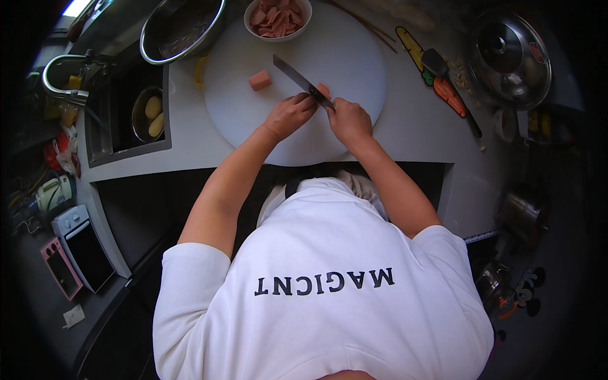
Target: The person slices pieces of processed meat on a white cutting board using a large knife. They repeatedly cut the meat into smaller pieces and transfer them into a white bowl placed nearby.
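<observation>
My right hand [350, 122] grips the handle of a kitchen knife [295, 73], whose blade points up and to the left over a round white cutting board [247, 118]. Close against the knife, my left hand [292, 114] has its fingertips bent by the blade's base; what they pinch is hidden. A pink piece of sausage [323, 89] shows just behind the knife, partly covered by it. Another short chunk of pink sausage [260, 81] lies alone on the board to the left. At the board's far edge stands a white bowl [279, 39] heaped with sausage slices [277, 18].
A large metal basin [147, 50] overlaps the board's far left. Left of it is a sink [166, 118] with a faucet [66, 92] and a bowl of potatoes [153, 108]. Chopsticks [370, 26], a black spatula [435, 63] and a metal lid [510, 71] lie to the right.
</observation>
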`<state>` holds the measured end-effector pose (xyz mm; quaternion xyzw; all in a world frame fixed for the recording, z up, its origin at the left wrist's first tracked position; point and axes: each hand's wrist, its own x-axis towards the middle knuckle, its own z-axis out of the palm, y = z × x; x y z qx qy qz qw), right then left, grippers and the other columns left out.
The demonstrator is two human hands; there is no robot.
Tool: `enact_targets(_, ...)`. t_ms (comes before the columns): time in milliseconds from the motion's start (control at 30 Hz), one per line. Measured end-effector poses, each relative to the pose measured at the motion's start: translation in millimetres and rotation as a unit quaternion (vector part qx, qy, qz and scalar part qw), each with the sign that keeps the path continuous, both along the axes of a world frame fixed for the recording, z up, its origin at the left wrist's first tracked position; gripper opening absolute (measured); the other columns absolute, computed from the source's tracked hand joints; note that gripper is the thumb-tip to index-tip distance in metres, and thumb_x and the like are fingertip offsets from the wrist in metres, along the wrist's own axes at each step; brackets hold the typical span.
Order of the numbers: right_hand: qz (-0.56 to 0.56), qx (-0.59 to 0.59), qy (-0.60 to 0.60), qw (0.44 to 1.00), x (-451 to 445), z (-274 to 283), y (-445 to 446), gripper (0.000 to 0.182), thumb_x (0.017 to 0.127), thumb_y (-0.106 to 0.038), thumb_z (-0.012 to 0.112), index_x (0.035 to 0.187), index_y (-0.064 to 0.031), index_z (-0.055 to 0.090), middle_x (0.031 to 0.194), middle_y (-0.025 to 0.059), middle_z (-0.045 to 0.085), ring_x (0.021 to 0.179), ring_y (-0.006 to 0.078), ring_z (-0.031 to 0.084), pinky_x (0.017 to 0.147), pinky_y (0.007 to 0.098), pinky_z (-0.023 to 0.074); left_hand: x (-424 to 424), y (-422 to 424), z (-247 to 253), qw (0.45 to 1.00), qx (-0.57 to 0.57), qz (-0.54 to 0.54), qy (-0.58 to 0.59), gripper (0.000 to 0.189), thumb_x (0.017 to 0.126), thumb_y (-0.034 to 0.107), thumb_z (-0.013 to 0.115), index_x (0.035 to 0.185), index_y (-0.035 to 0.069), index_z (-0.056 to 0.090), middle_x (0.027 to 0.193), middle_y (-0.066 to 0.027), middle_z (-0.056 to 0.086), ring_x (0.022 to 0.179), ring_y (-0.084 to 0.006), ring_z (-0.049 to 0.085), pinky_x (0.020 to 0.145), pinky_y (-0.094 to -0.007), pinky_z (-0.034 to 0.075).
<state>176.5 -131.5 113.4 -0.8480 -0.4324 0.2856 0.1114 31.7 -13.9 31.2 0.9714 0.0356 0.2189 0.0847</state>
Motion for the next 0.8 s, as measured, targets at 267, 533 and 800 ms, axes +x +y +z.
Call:
enact_targets(267, 0.012, -0.018, -0.014, 1.0, -3.7, 1.7, 4.2, 0.023, 0.095, -0.023, 0.06, 0.095, -0.0014, 0.067, 0.09, 0.0203, 0.071, 0.09, 0.0384, 0.069, 0.08, 0.0469, 0.0551, -3.6, -1.3, -7.4, 0.999, -0.022, 0.014, 0.045, 0.034, 0.081, 0.006, 0.062, 0.114, 0.01, 0.068, 0.117, -0.0025, 0.062, 0.11, -0.0234, 0.061, 0.084, -0.034, 0.056)
enact_targets(533, 0.018, -0.036, -0.015, 0.999, -1.4, -13.9, 8.0, 0.023, 0.095, -0.024, 0.059, 0.096, -0.0026, 0.067, 0.093, 0.0204, 0.071, 0.092, 0.0395, 0.069, 0.081, 0.0475, 0.0548, -1.1, 0.3, 0.3, 1.0, -0.015, 0.003, 0.01, 0.019, 0.08, 0.008, 0.062, 0.099, 0.007, 0.068, 0.101, -0.0017, 0.061, 0.099, -0.0203, 0.062, 0.077, -0.0328, 0.056)
enact_targets(800, 0.001, -0.043, -0.007, 0.999, -1.5, -18.2, 8.5, 0.023, 0.094, -0.025, 0.06, 0.1, -0.0044, 0.068, 0.095, 0.0203, 0.071, 0.093, 0.0388, 0.068, 0.082, 0.048, 0.0543, -5.1, -0.3, -6.3, 0.999, -0.025, 0.014, 0.045, 0.027, 0.081, 0.007, 0.062, 0.107, 0.011, 0.068, 0.11, -0.001, 0.062, 0.106, -0.021, 0.061, 0.079, -0.0327, 0.056)
